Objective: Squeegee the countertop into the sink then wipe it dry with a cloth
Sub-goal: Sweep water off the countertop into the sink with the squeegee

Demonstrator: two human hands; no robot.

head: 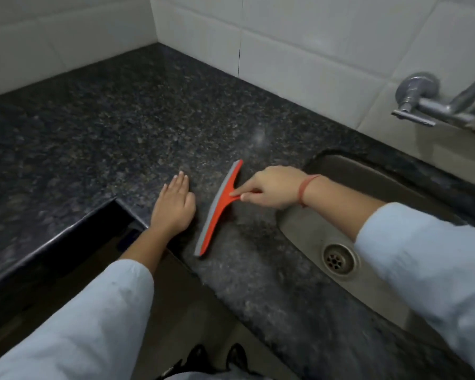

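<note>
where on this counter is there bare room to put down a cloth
The widest bare stretch of countertop runs from the left hand back to the tiled wall corner. It is crowded between that hand and the sink, where the right hand holds the squeegee.

Counted: one squeegee, two hands, one sink, one drain, one tap, one wristband.

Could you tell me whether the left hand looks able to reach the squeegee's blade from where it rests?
Probably yes. The left hand lies flat on the countertop just beside the squeegee, with only bare stone between them. The right hand holds the handle on the far side.
</note>
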